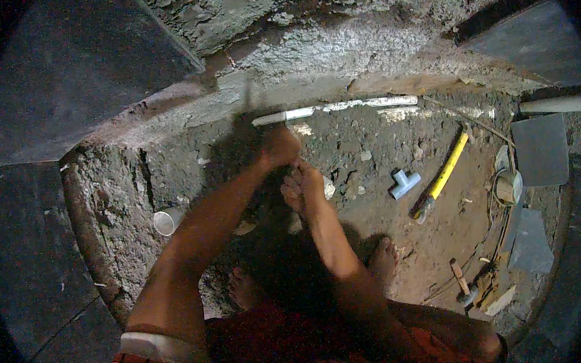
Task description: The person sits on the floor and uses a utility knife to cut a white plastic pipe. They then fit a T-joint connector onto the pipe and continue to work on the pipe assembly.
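Observation:
My left hand [281,147] is closed in a fist over the dirt floor, just this side of a long white pipe [373,103] lying along the foot of the rough wall. Right below it, almost touching, is my right hand [304,186], its fingers curled in. Whatever either hand grips is hidden by the fingers and the dark shadow. To the right of my hands lies a grey tee pipe fitting [404,183]. Beyond the fitting rests a tool with a long yellow handle [450,164].
A round white pipe end [166,222] sticks up at left. On the right are a small bucket [507,187], grey tile pieces [540,150] and a hammer [460,276]. Dark slabs [29,236] border the pit. My bare feet [382,259] stand in the dirt.

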`<state>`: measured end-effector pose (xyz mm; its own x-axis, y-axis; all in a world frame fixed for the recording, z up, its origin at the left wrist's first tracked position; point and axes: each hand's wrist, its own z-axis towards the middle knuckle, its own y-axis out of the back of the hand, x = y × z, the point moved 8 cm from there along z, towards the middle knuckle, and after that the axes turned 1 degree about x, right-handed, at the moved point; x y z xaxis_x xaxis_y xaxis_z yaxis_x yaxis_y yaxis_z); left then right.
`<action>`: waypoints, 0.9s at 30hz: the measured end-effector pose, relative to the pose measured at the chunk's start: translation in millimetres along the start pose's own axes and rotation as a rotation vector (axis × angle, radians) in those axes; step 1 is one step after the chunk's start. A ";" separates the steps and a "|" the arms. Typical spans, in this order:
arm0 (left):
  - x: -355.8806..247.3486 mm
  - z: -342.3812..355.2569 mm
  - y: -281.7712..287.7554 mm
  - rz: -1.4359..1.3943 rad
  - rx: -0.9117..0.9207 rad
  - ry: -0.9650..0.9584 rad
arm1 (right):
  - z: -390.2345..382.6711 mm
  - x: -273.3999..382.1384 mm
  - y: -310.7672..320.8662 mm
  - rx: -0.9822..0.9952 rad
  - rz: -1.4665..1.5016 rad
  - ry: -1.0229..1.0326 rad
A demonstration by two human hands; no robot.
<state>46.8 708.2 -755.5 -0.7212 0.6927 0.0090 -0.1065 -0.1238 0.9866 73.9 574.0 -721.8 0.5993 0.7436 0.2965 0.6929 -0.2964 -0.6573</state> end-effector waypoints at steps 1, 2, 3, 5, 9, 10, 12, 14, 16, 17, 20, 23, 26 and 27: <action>-4.1 -4.0 -1.2 0.032 0.006 0.003 | 1.1 -5.7 4.7 -0.024 0.007 -0.013; -6.5 -6.6 -2.3 0.064 0.011 0.006 | 7.7 -4.9 4.8 -0.028 0.062 0.031; -5.4 -5.9 -1.0 -0.015 -0.014 0.010 | 12.9 -3.6 5.7 -0.032 0.118 0.075; 7.1 0.1 6.6 -0.156 -0.074 0.034 | 19.2 3.8 12.0 -0.179 -0.054 0.127; -1.7 4.9 9.2 -0.104 0.016 0.024 | 19.1 -7.7 13.2 -0.035 0.198 0.078; -6.9 2.8 8.4 -0.093 0.044 0.017 | 17.6 1.9 20.9 -0.116 -0.062 0.167; -16.4 0.1 7.8 -0.085 0.082 0.007 | 12.7 26.1 30.0 -0.280 -0.585 0.339; -4.7 -9.0 0.6 -0.064 0.102 0.043 | 7.5 10.2 19.9 -0.292 -0.183 0.174; 0.3 -7.6 0.1 -0.049 0.113 0.055 | 9.7 3.4 7.2 -0.199 0.087 0.070; -5.0 -4.4 1.6 -0.052 0.120 0.050 | 13.2 3.0 4.3 -0.107 0.160 0.049; 9.4 -4.8 8.0 -0.203 0.046 -0.025 | 1.5 4.3 -12.1 -0.064 0.121 0.026; -15.8 16.3 30.9 -0.185 0.045 -0.044 | 12.0 17.9 18.4 -0.170 0.080 0.174; -11.3 0.2 26.4 -0.128 -0.008 -0.007 | -4.3 13.5 3.0 -0.095 0.051 0.183; -0.5 -13.7 23.2 -0.097 -0.069 -0.013 | -9.4 3.4 -9.9 -0.095 0.023 0.132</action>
<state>35.3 695.3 -734.8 -0.6962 0.7130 -0.0829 -0.2223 -0.1044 0.9694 72.8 573.8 -707.8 0.6583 0.6527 0.3749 0.7096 -0.3720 -0.5984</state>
